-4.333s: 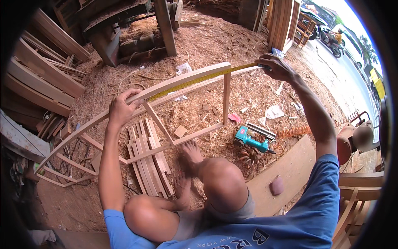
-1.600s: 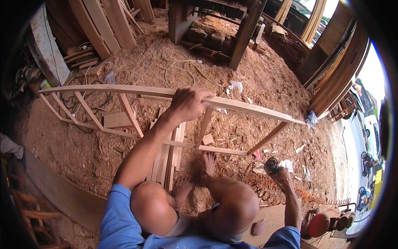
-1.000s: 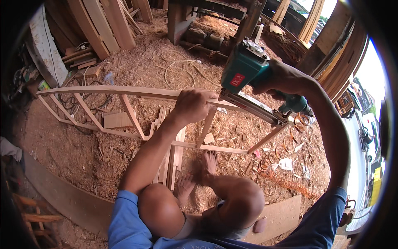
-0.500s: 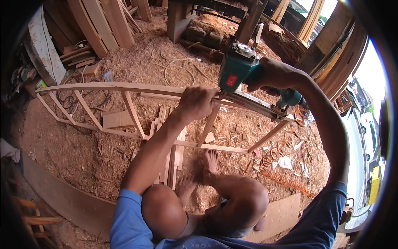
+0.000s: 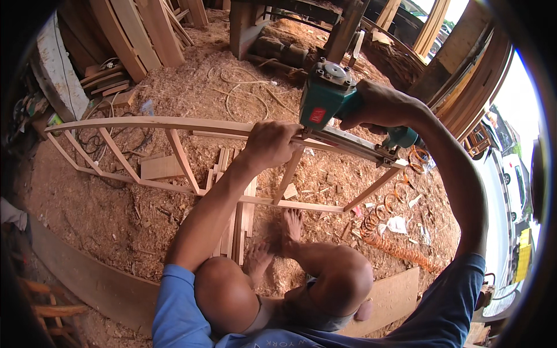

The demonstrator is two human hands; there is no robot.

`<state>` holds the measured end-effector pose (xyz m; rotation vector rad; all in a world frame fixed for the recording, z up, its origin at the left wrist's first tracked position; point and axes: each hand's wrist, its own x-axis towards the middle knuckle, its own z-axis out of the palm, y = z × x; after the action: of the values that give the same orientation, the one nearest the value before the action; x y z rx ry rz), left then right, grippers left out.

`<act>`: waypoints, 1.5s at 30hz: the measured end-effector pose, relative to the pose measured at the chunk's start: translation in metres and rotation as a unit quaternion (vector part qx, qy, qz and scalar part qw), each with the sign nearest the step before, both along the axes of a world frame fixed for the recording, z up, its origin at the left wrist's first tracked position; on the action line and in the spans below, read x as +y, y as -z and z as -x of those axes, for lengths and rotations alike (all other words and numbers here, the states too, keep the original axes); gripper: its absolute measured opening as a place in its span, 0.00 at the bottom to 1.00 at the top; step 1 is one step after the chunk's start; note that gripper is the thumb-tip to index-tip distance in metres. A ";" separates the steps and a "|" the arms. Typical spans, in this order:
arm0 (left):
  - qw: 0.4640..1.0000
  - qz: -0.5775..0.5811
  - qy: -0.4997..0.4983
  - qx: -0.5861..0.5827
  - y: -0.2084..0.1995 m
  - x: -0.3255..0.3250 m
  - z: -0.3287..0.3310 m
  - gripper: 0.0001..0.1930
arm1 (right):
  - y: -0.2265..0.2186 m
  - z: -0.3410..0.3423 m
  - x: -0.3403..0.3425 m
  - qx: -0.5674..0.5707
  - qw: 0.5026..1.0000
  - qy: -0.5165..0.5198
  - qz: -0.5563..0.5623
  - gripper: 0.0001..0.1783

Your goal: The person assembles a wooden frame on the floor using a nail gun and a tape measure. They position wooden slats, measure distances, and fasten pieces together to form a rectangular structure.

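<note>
Left hand clamped around top rail of wooden frame; rail's long axis running left-right under both hands. Right hand gripping green nail gun, nose pressed to rail just right of left hand.

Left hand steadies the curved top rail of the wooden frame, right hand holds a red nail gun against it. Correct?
Not quite: the nail gun is teal green, with only a small red label. The head view shows the right hand holding it against the curved top rail of the wooden frame, while the left hand steadies that rail.
</note>
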<state>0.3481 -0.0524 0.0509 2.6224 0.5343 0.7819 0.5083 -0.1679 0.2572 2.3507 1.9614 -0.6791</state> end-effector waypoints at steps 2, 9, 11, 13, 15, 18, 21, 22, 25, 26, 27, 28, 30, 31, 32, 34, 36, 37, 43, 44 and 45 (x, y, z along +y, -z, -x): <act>1.000 0.012 -0.001 0.001 -0.002 0.000 0.001 0.14 | 0.000 0.001 -0.001 -0.004 1.000 -0.001 0.002 0.13; 1.000 0.008 0.010 0.021 -0.009 -0.004 0.007 0.21 | -0.002 0.005 -0.001 -0.008 1.000 0.025 0.013 0.12; 1.000 0.009 0.003 0.021 -0.010 -0.006 0.006 0.22 | -0.002 0.006 0.000 -0.002 1.000 0.023 0.017 0.12; 1.000 0.011 -0.003 0.028 -0.010 -0.006 0.006 0.22 | -0.002 0.007 0.000 -0.007 0.999 0.035 0.019 0.12; 0.999 0.017 -0.008 0.044 -0.011 -0.006 0.005 0.22 | -0.002 0.007 -0.001 -0.008 1.000 0.021 0.016 0.11; 0.997 0.026 -0.014 0.072 -0.012 -0.008 0.003 0.22 | -0.001 0.006 -0.001 -0.019 1.000 0.013 0.021 0.11; 0.997 0.026 -0.020 0.074 -0.013 -0.010 0.001 0.22 | 0.000 0.004 0.000 -0.008 1.000 0.015 0.022 0.10; 0.997 0.030 -0.018 0.073 -0.014 -0.010 0.001 0.22 | 0.000 0.003 0.000 -0.010 0.999 0.024 0.024 0.10; 0.995 0.046 -0.022 0.090 -0.016 -0.010 -0.001 0.22 | 0.002 0.000 -0.001 -0.005 0.999 0.028 0.020 0.10; 0.993 0.051 -0.025 0.100 -0.017 -0.010 -0.001 0.22 | 0.002 -0.001 -0.001 -0.004 1.000 0.017 0.019 0.11; 0.993 0.051 -0.027 0.098 -0.017 -0.010 -0.001 0.22 | 0.002 -0.001 -0.001 -0.006 1.000 0.009 0.018 0.11; 0.993 0.052 -0.029 0.097 -0.017 -0.010 -0.001 0.23 | 0.002 -0.002 -0.002 -0.013 1.000 0.002 0.018 0.11; 0.993 0.055 -0.032 0.099 -0.018 -0.011 -0.001 0.24 | 0.002 -0.002 -0.002 0.000 1.000 0.012 0.017 0.12; 0.993 0.057 -0.034 0.101 -0.018 -0.011 -0.001 0.25 | 0.002 -0.002 -0.003 0.003 1.000 0.017 0.017 0.12; 0.992 0.060 -0.034 0.102 -0.018 -0.012 -0.001 0.25 | 0.002 -0.002 -0.003 0.000 1.000 0.018 0.016 0.12; 0.994 0.053 -0.037 0.091 -0.019 -0.012 0.000 0.25 | 0.003 -0.002 -0.004 -0.011 1.000 0.022 0.013 0.12; 0.994 0.050 -0.038 0.086 -0.019 -0.013 0.000 0.26 | 0.003 -0.001 -0.005 -0.018 0.999 0.028 0.009 0.11; 0.994 0.049 -0.039 0.086 -0.019 -0.014 0.001 0.25 | 0.004 -0.001 -0.005 -0.026 0.999 0.033 0.008 0.11; 0.995 0.045 -0.027 0.080 -0.021 -0.015 -0.001 0.25 | 0.001 -0.003 -0.002 -0.025 1.000 -0.003 0.014 0.11; 0.996 0.043 -0.021 0.072 -0.021 -0.015 -0.001 0.24 | 0.001 -0.002 -0.002 -0.024 1.000 0.001 0.015 0.11; 0.996 0.030 -0.021 0.084 -0.021 -0.015 -0.001 0.26 | 0.001 -0.002 -0.002 -0.024 1.000 0.007 0.016 0.11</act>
<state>0.3490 -0.0671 0.0718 2.6439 0.6491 0.5517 0.5101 -0.1696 0.2563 2.3406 1.9027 -0.6432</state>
